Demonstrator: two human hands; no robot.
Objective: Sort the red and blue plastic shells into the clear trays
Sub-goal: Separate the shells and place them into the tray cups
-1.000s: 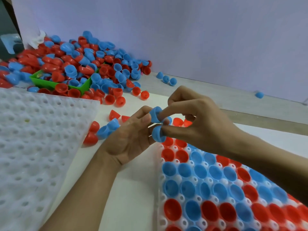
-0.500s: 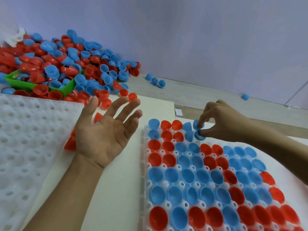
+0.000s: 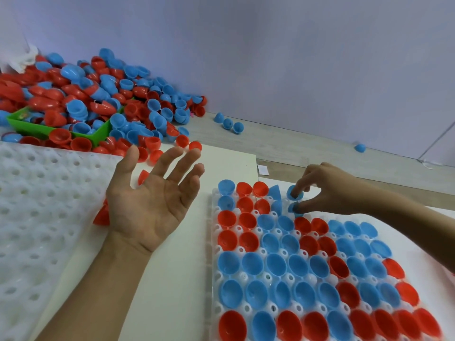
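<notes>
From my seat, with the filled tray (image 3: 214,242) as my marker, the far left of the view holds the empty tray (image 3: 37,217), a sheet of bare white dimples lying well left of it. Behind that, up and to the left of the filled tray, a loose heap of shells (image 3: 98,99), red and blue mixed, spills over and around a green bin (image 3: 98,135). Next comes my left hand (image 3: 152,205), just left of the filled tray, palm up, fingers spread and nearly straight, holding nothing. A few red shells show beside and under it. The filled tray itself carries red and blue shells seated open side up in nearly every pocket I can see. At its far edge my right hand (image 3: 325,193) reaches in, forefinger and thumb curled: the forefinger tip presses into one blue shell (image 3: 294,193) and the thumb rests on a second blue shell (image 3: 295,208) just nearer me. Whether either is fully seated I cannot tell.
</notes>
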